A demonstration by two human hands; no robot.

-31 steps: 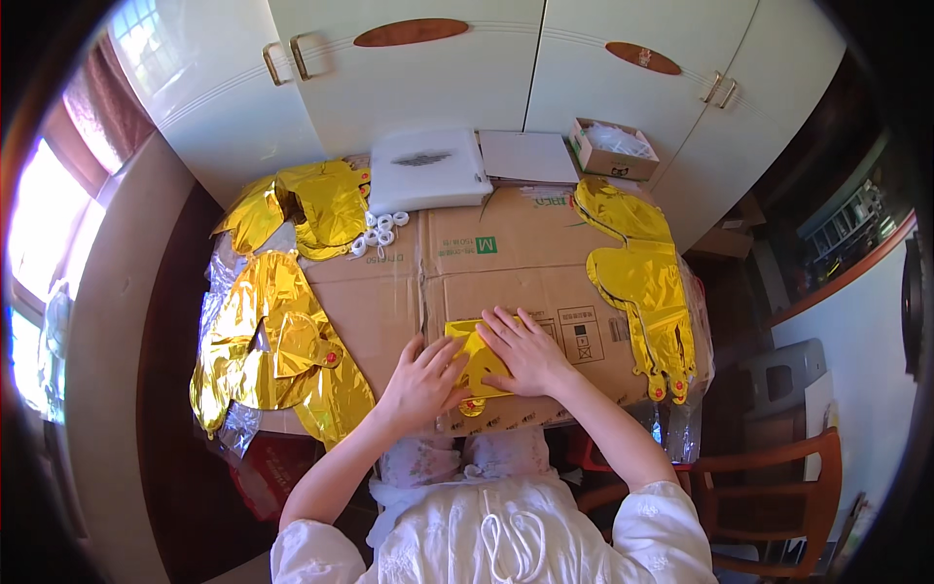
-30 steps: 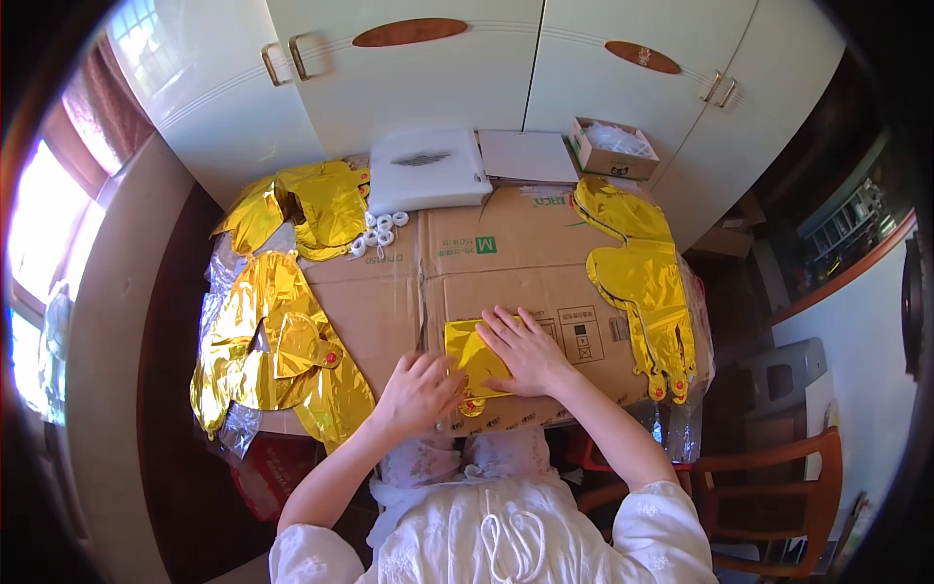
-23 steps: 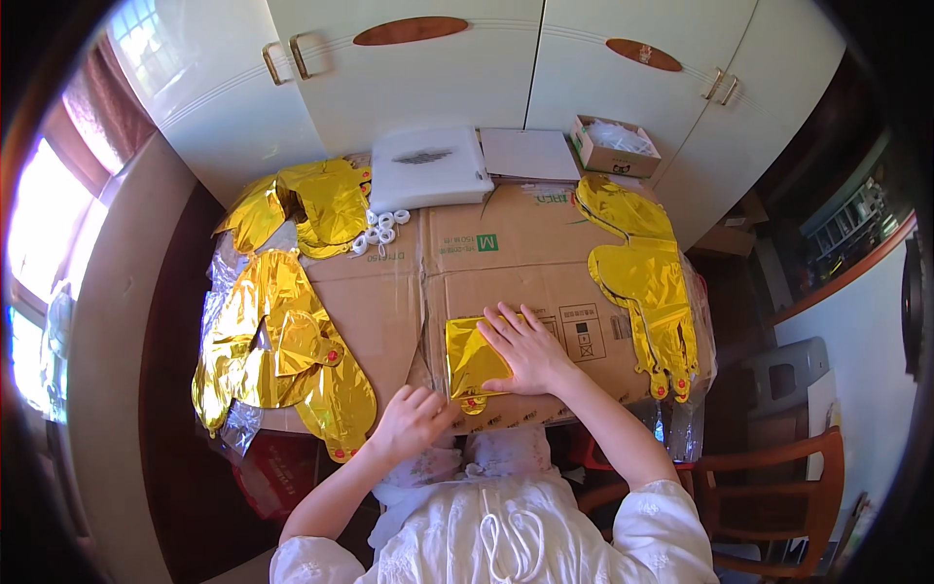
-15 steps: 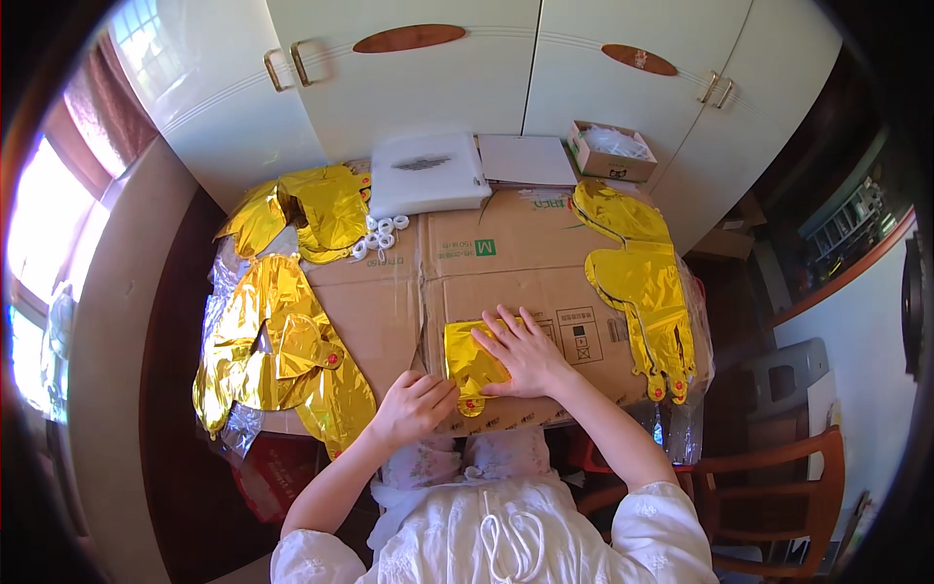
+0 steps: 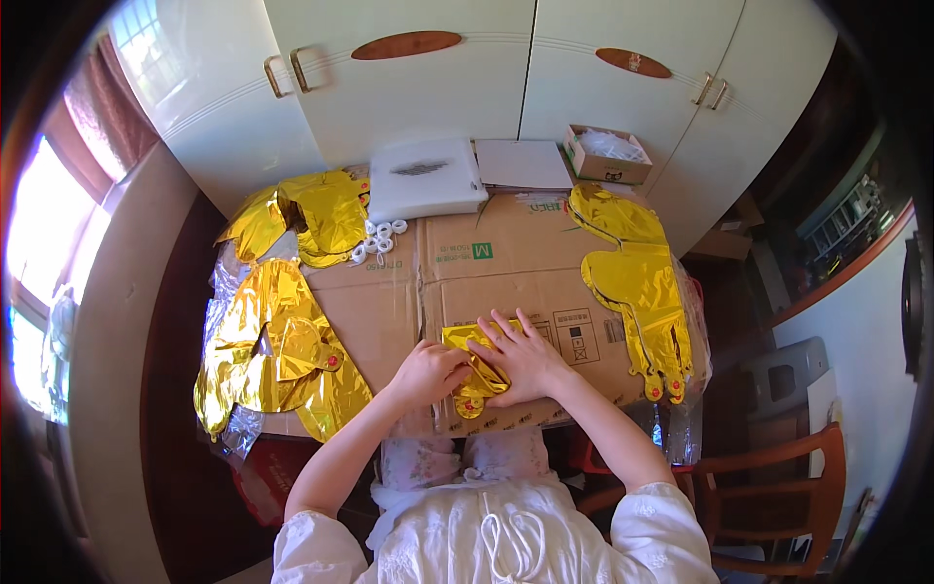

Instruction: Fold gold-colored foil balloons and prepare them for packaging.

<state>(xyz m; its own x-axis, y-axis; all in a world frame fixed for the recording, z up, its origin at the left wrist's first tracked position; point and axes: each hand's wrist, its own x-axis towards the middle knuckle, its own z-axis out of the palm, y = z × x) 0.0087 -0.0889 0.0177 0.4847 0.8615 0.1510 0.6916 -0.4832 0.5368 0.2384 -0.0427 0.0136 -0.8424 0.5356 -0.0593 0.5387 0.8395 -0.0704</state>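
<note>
A small folded gold foil balloon (image 5: 455, 337) lies on the cardboard near the front edge of the table, its tab with a red mark toward me. My right hand (image 5: 525, 362) rests flat on its right part, fingers spread and pointing away. With fingers bent, my left hand (image 5: 431, 374) pinches the foil's left side and lifts it a little toward the right hand, so the foil creases between them. The left fingertips are partly hidden behind the raised foil.
Flattened cardboard (image 5: 375, 297) covers the table. Unfolded gold foil balloons lie at the left (image 5: 268, 341), far left (image 5: 336, 219) and right (image 5: 647, 282). White ribbon rolls (image 5: 384, 238), a stack of white plastic bags (image 5: 423, 180) and a small open box (image 5: 608, 161) line the back. A wooden chair (image 5: 769, 453) stands right.
My left hand has moved right and slightly away from me, from beside the folded balloon onto its left side, and the foil there is now raised and creased. My right hand stays on it.
</note>
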